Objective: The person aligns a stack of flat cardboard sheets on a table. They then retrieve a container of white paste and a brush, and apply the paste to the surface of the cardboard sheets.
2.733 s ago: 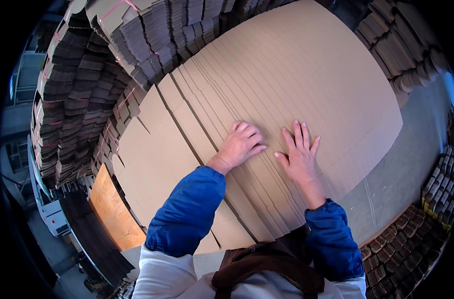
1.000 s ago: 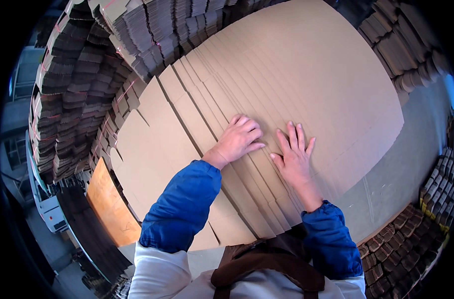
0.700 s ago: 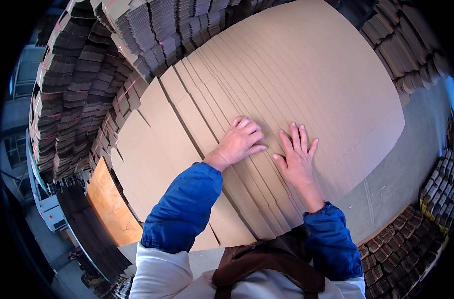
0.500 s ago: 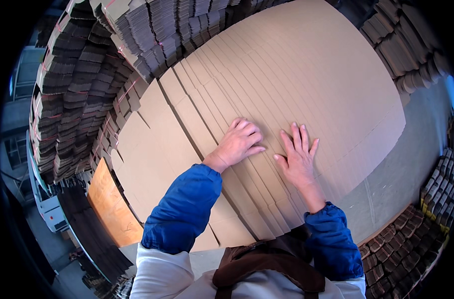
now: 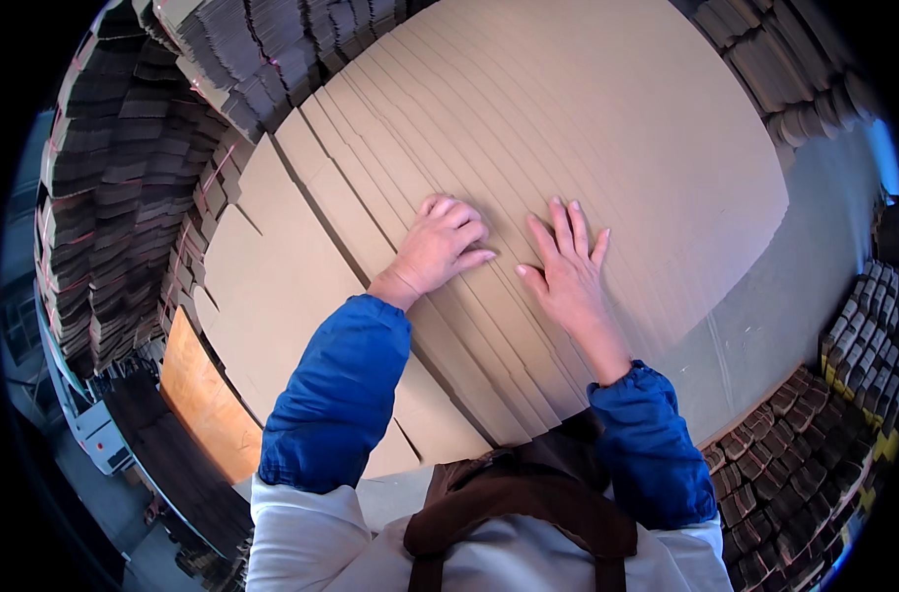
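Overlapping flat brown cardboard sheets [image 5: 667,128] lie fanned out in front of me, their stepped edges running slantwise. My left hand [image 5: 438,242] rests on these edges with bent fingers and the thumb pointing right; it appears to grip the edge of a sheet, though its fingertips are partly hidden. To its right, my right hand [image 5: 566,261] lies flat on the upper sheets, fingers spread and holding nothing. Blue sleeve covers reach up both forearms.
Tall tied stacks of cardboard [image 5: 124,187] rise at the left, with more bundles [image 5: 785,69] at the far right. An orange-brown board [image 5: 205,395] leans by the left edge. Dark bundled pieces [image 5: 785,464] cover the lower right, beside the grey floor [image 5: 731,365].
The whole view has shifted, so the sheets and both hands appear slightly higher and further left. Both hands keep nearly the same pose and place on the cardboard.
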Motion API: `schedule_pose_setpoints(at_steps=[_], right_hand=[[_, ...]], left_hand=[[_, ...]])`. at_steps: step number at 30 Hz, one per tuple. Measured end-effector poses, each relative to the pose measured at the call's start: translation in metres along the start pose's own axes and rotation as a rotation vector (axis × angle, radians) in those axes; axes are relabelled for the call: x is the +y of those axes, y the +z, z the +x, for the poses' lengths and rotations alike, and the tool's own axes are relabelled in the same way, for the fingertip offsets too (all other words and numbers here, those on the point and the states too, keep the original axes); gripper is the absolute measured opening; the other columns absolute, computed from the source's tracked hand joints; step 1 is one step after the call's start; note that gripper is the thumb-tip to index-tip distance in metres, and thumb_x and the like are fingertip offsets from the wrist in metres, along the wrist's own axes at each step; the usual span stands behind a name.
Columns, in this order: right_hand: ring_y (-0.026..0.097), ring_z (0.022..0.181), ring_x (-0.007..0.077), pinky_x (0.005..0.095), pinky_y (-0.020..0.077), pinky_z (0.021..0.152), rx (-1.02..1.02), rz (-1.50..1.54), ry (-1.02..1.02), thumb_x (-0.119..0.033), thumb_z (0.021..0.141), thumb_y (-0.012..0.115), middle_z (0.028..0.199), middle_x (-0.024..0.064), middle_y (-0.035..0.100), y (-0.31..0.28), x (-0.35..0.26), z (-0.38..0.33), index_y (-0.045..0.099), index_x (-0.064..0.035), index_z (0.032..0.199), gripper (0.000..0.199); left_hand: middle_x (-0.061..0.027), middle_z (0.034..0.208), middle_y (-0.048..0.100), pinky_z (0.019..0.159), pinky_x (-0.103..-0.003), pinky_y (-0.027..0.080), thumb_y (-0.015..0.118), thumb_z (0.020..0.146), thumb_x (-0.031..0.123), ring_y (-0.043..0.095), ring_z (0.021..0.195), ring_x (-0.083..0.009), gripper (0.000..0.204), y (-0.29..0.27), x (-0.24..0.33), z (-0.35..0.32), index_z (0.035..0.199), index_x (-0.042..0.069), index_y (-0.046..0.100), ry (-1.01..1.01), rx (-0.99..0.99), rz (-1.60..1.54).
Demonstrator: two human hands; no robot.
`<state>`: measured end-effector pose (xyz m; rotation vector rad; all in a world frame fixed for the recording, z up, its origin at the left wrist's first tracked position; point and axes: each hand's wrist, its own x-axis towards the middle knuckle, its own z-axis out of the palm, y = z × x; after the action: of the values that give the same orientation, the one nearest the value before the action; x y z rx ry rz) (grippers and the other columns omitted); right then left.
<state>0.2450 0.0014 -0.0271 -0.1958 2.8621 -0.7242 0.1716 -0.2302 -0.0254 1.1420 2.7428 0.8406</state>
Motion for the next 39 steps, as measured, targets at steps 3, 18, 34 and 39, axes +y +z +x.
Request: schedule_pose_setpoints(at_steps=[3, 18, 34, 39], right_hand=[[0.011, 0.155, 0.0319, 0.0749, 0.0075, 0.114, 0.019, -0.002, -0.003, -0.035, 0.09, 0.069, 0.166, 0.0091, 0.019, 0.001, 0.001, -0.002, 0.042, -0.0189, 0.151, 0.069], [0.013, 0.154, 0.0339, 0.0757, 0.0063, 0.113, 0.021, 0.001, 0.026, -0.036, 0.088, 0.07, 0.166, 0.0144, 0.017, 0.005, -0.019, -0.006, 0.044, -0.0189, 0.15, 0.07], [0.008, 0.155, 0.0328, 0.0754, 0.0042, 0.114, -0.024, -0.032, 0.037, -0.035, 0.088, 0.071, 0.168, 0.0136, 0.012, 0.006, -0.016, -0.005, 0.039, -0.0197, 0.153, 0.074], [0.008, 0.155, 0.033, 0.0756, 0.0055, 0.114, -0.023, -0.033, 0.03, -0.035, 0.088, 0.072, 0.168, 0.0138, 0.011, 0.005, -0.014, -0.005, 0.039, -0.0198, 0.153, 0.074]], left_hand=[[-0.0011, 0.098, 0.058, 0.097, -0.044, 0.042, 0.084, 0.074, 0.031, 0.053, 0.101, -0.027, 0.03, 0.002, 0.001, 0.0, 0.088, 0.014, 0.064, 0.008, 0.018, 0.001], [-0.003, 0.104, 0.057, 0.103, -0.045, 0.041, 0.08, 0.078, 0.031, 0.053, 0.105, -0.0279, 0.032, -0.008, 0.011, -0.001, 0.098, 0.014, 0.062, 0.012, -0.023, 0.058], [-0.002, 0.103, 0.058, 0.107, -0.047, 0.038, 0.08, 0.08, 0.032, 0.052, 0.109, -0.027, 0.029, -0.007, 0.007, -0.016, 0.096, 0.014, 0.063, -0.019, -0.036, -0.033], [-0.0014, 0.104, 0.058, 0.107, -0.046, 0.038, 0.08, 0.079, 0.032, 0.052, 0.11, -0.027, 0.03, -0.008, 0.008, -0.017, 0.096, 0.014, 0.063, -0.018, -0.035, -0.023]])
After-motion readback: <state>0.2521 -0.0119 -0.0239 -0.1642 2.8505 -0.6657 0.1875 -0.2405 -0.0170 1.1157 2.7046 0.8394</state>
